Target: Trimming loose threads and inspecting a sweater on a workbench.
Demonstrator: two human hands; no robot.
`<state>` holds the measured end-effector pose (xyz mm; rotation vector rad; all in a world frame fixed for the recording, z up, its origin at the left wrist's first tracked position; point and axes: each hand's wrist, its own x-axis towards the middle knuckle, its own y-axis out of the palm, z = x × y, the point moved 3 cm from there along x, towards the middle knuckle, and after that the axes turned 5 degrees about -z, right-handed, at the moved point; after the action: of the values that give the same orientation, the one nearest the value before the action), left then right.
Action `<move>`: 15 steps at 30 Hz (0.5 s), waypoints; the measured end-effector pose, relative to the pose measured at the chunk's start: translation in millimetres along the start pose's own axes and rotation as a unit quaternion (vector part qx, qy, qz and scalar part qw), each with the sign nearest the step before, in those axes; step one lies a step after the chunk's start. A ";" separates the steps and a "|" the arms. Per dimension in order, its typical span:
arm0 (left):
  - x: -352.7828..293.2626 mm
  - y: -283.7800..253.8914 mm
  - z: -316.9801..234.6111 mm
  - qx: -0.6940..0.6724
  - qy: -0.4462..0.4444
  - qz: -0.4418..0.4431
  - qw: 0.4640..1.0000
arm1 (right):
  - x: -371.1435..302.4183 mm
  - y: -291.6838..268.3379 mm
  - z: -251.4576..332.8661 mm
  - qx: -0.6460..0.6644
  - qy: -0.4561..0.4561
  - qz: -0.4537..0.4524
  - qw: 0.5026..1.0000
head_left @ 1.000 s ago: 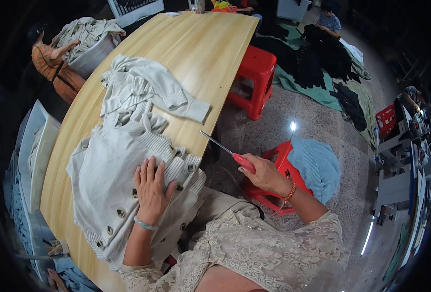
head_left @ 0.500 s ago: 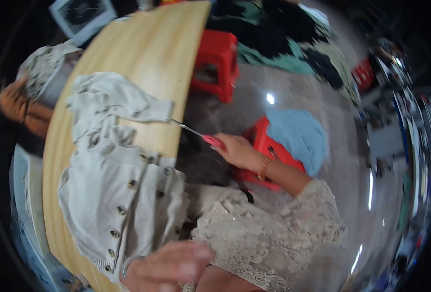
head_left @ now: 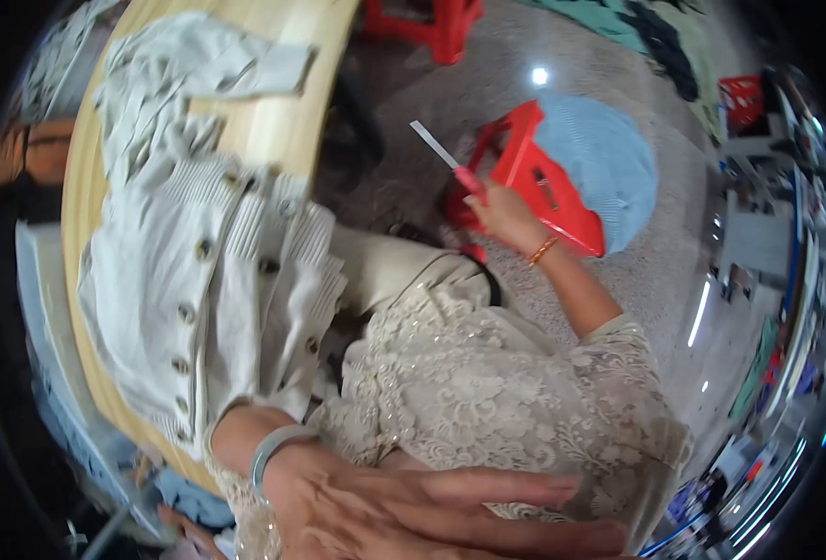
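Observation:
My right hand (head_left: 506,219), with a gold bracelet at the wrist, is closed round the pink handle of a slim tool (head_left: 439,147) with a narrow, flat metal blade. It is held above the floor, between the table and a red stool. Close to the camera at the bottom, my left hand (head_left: 403,509) wears a pale bangle; its fingers are stretched out over my lap, and nothing shows in them. A cream knitted cardigan (head_left: 142,289) with dark buttons lies on the table, one sleeve spread toward the far edge, its near part by my left forearm.
The wooden table (head_left: 273,131) is on my left. A red plastic stool (head_left: 534,177) with light blue knitwear (head_left: 609,159) draped on it stands right. Another red stool (head_left: 431,28) and dark and green cloth (head_left: 655,42) lie farther off. A light-coloured bin (head_left: 44,289) stands left of the table.
My right hand and the tool have moved away from the cardigan's sleeve cuff to the right. My left hand has stretched out toward the right, nearer the camera. The view has shifted.

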<state>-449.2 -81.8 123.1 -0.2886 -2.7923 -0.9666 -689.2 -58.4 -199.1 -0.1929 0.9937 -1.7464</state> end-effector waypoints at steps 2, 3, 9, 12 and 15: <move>2.8 -3.3 -2.7 -0.025 -0.010 -0.016 1.000 | 11.7 7.1 -17.2 -0.025 0.027 0.025 0.999; 5.2 -8.4 -3.5 0.040 0.092 -0.041 0.994 | 16.2 12.4 -29.4 -0.041 0.013 0.011 0.999; -7.0 -28.8 12.6 0.136 0.125 -0.035 0.982 | 43.3 70.0 -26.5 -0.061 0.011 0.068 0.996; -19.2 -34.4 33.9 0.137 0.092 -0.049 0.985 | 46.8 103.9 -17.0 -0.073 0.015 0.072 0.995; -28.0 -31.7 47.2 0.109 0.105 -0.219 0.964 | 47.7 125.2 -48.0 -0.088 0.057 0.070 0.992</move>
<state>-434.4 -80.2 61.5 0.4527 -2.7774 -0.6998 -647.0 -84.4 -332.6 -0.1341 1.2179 -1.5567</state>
